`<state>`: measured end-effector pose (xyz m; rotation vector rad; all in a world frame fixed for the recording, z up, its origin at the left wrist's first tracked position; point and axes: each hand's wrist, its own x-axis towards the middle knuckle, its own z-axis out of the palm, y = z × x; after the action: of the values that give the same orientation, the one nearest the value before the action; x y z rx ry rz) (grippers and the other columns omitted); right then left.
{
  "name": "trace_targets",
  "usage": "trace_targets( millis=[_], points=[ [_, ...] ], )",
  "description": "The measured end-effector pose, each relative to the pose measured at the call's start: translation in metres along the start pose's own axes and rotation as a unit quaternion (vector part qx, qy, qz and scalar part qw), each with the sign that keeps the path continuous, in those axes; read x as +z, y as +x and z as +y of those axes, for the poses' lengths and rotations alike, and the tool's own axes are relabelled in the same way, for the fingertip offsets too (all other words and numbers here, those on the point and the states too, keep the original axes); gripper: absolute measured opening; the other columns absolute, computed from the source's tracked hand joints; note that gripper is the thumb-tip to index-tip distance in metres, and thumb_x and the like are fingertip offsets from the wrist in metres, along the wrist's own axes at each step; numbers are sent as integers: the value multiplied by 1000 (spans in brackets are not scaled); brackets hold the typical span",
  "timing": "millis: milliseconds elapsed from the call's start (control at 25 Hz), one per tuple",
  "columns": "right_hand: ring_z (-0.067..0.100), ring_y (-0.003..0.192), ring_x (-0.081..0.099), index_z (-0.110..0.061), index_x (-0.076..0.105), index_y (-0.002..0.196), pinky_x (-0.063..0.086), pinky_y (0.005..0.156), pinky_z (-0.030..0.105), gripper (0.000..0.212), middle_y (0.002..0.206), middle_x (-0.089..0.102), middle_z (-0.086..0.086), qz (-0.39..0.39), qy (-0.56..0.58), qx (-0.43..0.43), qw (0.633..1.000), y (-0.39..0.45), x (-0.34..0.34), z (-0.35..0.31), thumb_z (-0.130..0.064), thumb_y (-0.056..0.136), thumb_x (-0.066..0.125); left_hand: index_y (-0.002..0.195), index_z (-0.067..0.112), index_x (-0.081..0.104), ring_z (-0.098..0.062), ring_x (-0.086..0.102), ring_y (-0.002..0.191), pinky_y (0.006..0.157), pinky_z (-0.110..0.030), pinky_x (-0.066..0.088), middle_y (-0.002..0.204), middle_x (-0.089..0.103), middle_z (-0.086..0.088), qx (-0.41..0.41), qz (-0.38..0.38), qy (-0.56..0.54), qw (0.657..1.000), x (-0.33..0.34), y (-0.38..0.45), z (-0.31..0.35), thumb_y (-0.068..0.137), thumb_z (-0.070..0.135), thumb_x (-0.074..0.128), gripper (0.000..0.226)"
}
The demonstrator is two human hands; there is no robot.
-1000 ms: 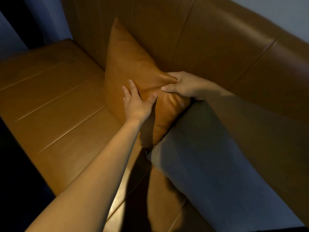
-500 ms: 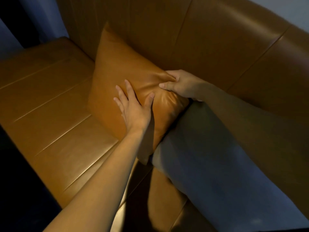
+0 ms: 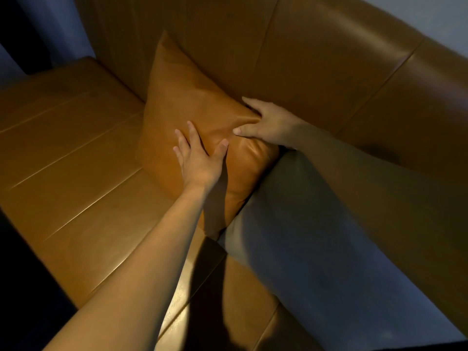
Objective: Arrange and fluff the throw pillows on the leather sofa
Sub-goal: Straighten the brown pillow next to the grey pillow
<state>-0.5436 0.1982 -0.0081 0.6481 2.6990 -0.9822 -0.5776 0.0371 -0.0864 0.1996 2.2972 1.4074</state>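
A tan leather throw pillow [image 3: 182,102] leans against the backrest of the brown leather sofa [image 3: 316,59]. My left hand [image 3: 200,160] lies flat on the pillow's front face, fingers spread. My right hand [image 3: 268,122] grips the pillow's upper right edge, thumb on the front and fingers behind it. A grey pillow [image 3: 316,244] lies to the right, pressed against the tan pillow's right edge. The tan pillow's lower right corner is in shadow under my left arm.
The sofa seat [image 3: 76,148] stretches to the left, with long seams across it. A dark floor strip [image 3: 22,274] borders the seat's front edge. A pale wall [image 3: 435,21] shows above the backrest at the top right.
My right hand has shifted further onto the pillow's top edge and behind it. My left hand stays pressed on the front. The pillow sits a bit more upright against the backrest.
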Motion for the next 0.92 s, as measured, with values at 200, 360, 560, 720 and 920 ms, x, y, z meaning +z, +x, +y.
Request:
trace_targets(
  millis=[200, 360, 560, 720, 920],
  points=[
    [15, 108, 58, -24, 60, 126, 45, 87, 29, 34, 124, 64, -1, 255, -76, -19, 964, -39, -28, -2, -41, 98, 50, 154, 36, 9, -32, -19, 148, 118, -49, 7, 163, -20, -1, 103, 3, 102, 989, -6, -17, 14, 88, 52, 60, 85],
    [19, 105, 54, -28, 58, 125, 42, 82, 33, 54, 127, 60, 1, 91, -107, 117, 983, -83, -38, 36, -66, 87, 50, 153, 41, 15, -39, -27, 144, 107, -73, 14, 161, -26, 0, 243, -38, 212, 946, 16, -26, 36, 81, 58, 64, 88],
    [24, 123, 52, -26, 42, 142, 40, 85, 35, 73, 138, 54, 1, 85, -100, 83, 988, -112, -21, 62, -67, 83, 58, 151, 43, 17, -44, -23, 144, 103, -79, 17, 162, -22, 3, 186, -43, 265, 945, 33, -10, 40, 86, 63, 52, 76],
    [26, 112, 56, -24, 44, 135, 43, 81, 38, 68, 125, 56, 4, 103, -112, 76, 985, -109, -11, 68, -68, 84, 55, 152, 43, 9, -49, -23, 142, 100, -81, 19, 161, -25, 0, 156, -57, 317, 934, 50, -3, 46, 82, 72, 47, 85],
    [24, 120, 51, -26, 38, 144, 45, 93, 40, 76, 136, 49, 5, 130, -60, 78, 987, -109, -4, 71, -66, 82, 58, 151, 40, 17, -43, -25, 143, 104, -78, 10, 162, -21, 2, 109, -91, 251, 958, 46, -6, 59, 83, 71, 48, 81]
  ],
)
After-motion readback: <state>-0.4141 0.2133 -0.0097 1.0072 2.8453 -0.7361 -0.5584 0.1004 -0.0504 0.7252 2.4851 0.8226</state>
